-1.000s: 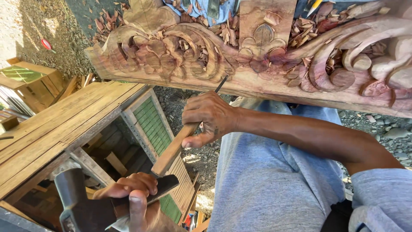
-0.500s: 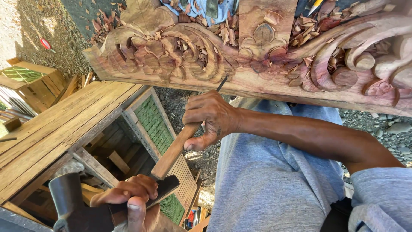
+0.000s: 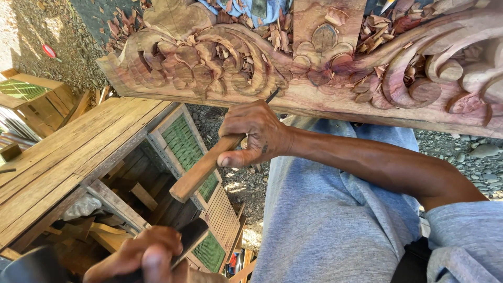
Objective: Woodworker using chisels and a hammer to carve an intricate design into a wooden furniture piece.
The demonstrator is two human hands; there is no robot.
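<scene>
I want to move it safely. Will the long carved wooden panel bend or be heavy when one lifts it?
The carved wooden panel looks thick and solid, so it is probably stiff and heavy. Its raised scrolls look thin in places and might chip if knocked. Loose wood chips lying on it would likely slide off when it tilts.

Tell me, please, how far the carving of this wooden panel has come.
Done: deep scrolls and leaves are cut across the carved panel, with wood chips lying on it. In hand: the right hand sets the chisel at its lower edge; the left hand holds a mallet. Left: the flat central shape looks only outlined.
</scene>
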